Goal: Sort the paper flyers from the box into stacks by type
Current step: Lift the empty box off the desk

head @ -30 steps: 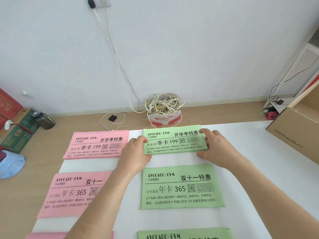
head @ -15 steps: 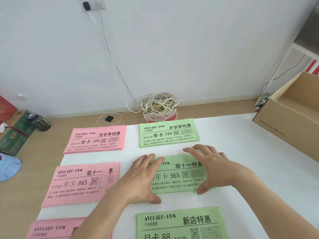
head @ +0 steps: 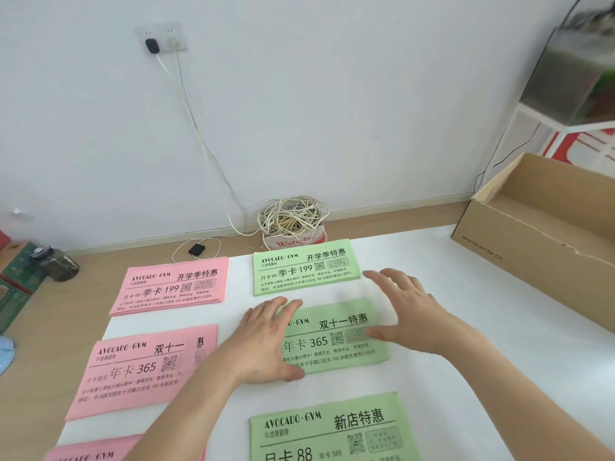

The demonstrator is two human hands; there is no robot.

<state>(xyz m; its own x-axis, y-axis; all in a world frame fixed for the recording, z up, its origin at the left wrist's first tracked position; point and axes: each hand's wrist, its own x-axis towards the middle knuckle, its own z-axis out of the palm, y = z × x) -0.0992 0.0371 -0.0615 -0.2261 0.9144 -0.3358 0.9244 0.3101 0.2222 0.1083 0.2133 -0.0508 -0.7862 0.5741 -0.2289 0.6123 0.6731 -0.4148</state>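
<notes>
Both hands are bracketing the middle green stack (head: 319, 344) at dead centre. The left hand (head: 263, 344) is lying on its 9 o'clock edge and the right hand (head: 409, 311) is hovering at 3 o'clock, fingers straight and spread, gripping nothing. The box (head: 519, 247) is sitting at 2 o'clock. I'd be nudging both short edges inward evenly, palms low, so the sheets are squaring up rather than buckling.
</notes>
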